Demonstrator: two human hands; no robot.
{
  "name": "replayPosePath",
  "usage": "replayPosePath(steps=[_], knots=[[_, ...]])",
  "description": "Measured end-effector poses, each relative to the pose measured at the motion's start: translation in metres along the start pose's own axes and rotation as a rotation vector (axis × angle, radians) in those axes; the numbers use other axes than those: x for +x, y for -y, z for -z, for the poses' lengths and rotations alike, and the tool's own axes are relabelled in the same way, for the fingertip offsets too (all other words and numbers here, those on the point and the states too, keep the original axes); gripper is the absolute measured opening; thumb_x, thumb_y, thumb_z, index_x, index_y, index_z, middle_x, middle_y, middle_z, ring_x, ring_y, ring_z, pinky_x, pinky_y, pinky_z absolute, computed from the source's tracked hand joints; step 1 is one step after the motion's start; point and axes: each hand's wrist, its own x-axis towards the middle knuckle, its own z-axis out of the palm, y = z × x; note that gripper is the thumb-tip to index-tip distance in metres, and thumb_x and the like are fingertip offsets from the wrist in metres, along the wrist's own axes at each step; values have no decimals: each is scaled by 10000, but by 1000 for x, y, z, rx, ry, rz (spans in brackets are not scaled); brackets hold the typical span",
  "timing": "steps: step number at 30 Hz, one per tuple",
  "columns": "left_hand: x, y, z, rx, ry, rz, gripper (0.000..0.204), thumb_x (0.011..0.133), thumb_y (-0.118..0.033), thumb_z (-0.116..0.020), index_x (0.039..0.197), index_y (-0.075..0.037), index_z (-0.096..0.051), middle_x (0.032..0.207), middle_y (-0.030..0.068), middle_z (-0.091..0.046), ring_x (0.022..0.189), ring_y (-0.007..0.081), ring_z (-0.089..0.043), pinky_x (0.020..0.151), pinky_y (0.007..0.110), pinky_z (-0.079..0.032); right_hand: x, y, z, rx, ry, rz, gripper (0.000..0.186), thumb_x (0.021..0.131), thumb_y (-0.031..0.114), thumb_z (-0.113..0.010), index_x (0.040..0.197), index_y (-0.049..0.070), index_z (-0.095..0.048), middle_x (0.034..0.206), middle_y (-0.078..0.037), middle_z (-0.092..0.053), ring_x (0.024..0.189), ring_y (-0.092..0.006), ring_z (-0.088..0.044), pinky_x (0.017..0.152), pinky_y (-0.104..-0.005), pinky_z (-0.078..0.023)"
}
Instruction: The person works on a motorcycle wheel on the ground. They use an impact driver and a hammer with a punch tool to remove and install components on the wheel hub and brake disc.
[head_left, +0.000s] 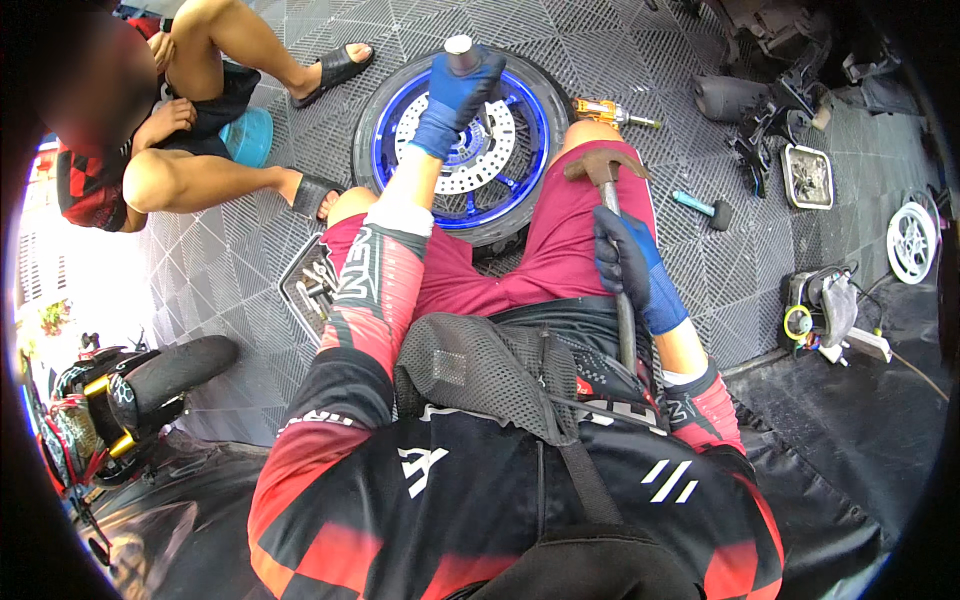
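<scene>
1. Black-and-red jersey (pixel 460 500).
2. Blue-rimmed motorcycle wheel (pixel 472 150), flat on floor (pixel 725 275), presumably steadier.
3. Left hand (pixel 468 85), clenched round silver-topped cylinder (pixel 459 46) above wheel.
4. Right hand (pixel 630 265), grasping hammer (pixel 606 168) midshaft right of wheel, seemingly for control.

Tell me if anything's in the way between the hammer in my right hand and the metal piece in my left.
Nothing visible stands between the hammer and the metal piece in your left hand. Your right thigh is beneath the hammer, and the wheel lies below that hand; exact heights can't be judged.
</scene>
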Motion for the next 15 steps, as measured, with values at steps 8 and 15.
replayPosePath(steps=[8,15], knots=[[-2,11,-19,60,-302,-39,234,822,-202,-709,721,-6,-633,616,46,-623,578,113,-597,553,312,-491,-7,27,-21,-427,-69,-26,260,964,370,-586,905,139,-482,553,63,-385,372,-59,-354,321,-243,-267],[-10,20,-15,142,-373,-101,254,817,-252,-730,788,-9,-662,683,128,-668,646,175,-664,603,360,-520,-47,148,-118,-631,6,542,292,998,373,-561,1015,84,-523,553,55,-402,369,-33,-338,336,-217,-273]])
